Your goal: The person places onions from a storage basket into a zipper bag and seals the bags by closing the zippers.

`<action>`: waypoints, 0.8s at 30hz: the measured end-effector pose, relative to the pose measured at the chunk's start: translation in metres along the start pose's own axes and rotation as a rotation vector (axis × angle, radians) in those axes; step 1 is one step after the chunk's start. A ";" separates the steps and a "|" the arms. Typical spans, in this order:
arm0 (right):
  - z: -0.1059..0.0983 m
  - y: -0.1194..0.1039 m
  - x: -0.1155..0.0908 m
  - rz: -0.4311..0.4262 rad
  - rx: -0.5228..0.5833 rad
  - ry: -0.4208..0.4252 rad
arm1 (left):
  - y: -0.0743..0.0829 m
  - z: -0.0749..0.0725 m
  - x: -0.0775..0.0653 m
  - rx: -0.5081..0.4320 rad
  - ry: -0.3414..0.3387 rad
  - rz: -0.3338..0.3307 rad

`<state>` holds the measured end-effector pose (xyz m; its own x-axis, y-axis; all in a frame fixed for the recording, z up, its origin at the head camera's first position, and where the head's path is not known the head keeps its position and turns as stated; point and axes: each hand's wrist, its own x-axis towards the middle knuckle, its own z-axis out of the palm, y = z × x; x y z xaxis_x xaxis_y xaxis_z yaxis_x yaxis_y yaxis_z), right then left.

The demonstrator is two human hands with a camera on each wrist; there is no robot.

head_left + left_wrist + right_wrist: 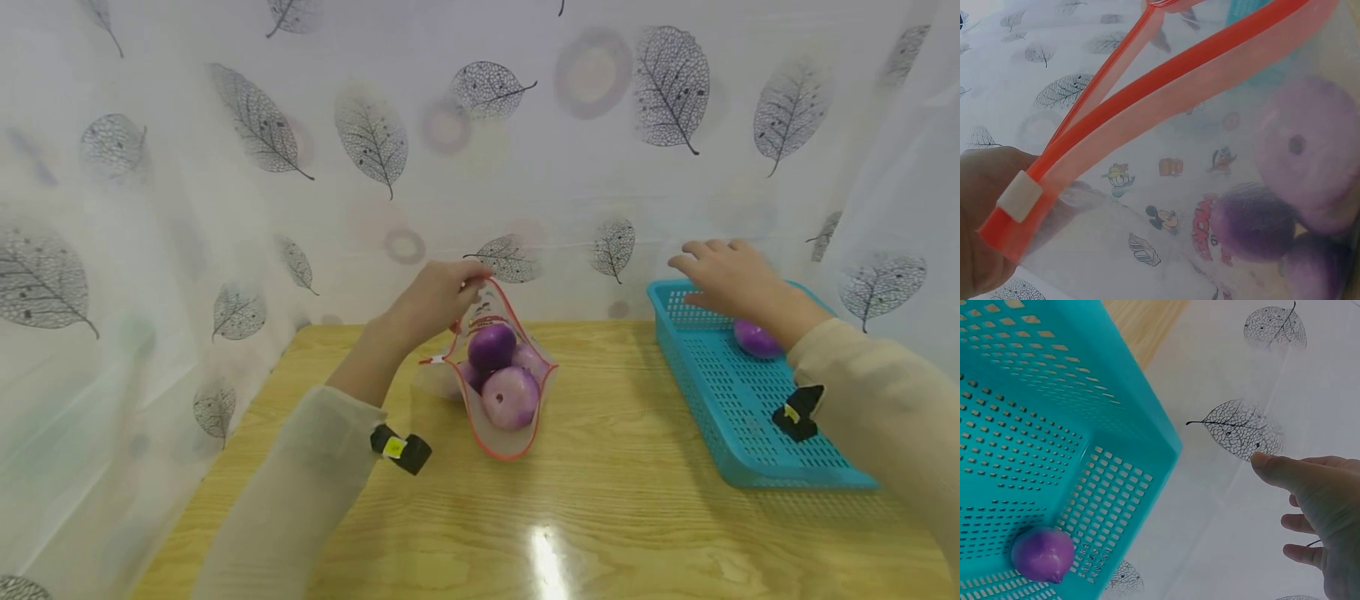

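My left hand (431,304) pinches the upper edge of a clear zip bag (504,455) with a red-orange zip rim and cartoon prints. The bag's mouth gapes toward me. Inside lie several purple onions: a dark one (492,347) on top and a paler one (512,398) in front. A white slider (1020,196) sits at the zip's end by the left hand in the left wrist view. Over the far end of a blue basket (693,408) hovers my right hand (738,279), fingers loosely spread and holding nothing. One purple onion (1042,555) lies in that basket.
Both things stand on a shiny wood-grain table (600,517), the basket at the right. A whitish curtain (525,192) printed with dark leaves hangs behind the table and along its sides. Dark wrist cameras (401,448) are strapped at both sleeves.
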<state>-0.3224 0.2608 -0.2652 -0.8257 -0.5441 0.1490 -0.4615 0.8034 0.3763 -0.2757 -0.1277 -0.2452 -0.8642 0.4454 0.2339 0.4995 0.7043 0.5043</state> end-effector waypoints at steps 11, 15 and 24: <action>0.013 0.017 -0.004 0.053 0.018 -0.038 | -0.001 0.002 0.001 -0.015 0.017 0.007; 0.017 0.022 -0.006 0.081 0.051 -0.059 | 0.000 0.002 0.001 0.003 0.017 0.003; 0.028 0.035 -0.012 0.142 0.101 -0.091 | 0.001 0.001 0.001 -0.002 -0.003 -0.016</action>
<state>-0.3373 0.3024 -0.2794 -0.9085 -0.4033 0.1092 -0.3649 0.8931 0.2632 -0.2760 -0.1259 -0.2450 -0.8717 0.4358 0.2240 0.4859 0.7099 0.5098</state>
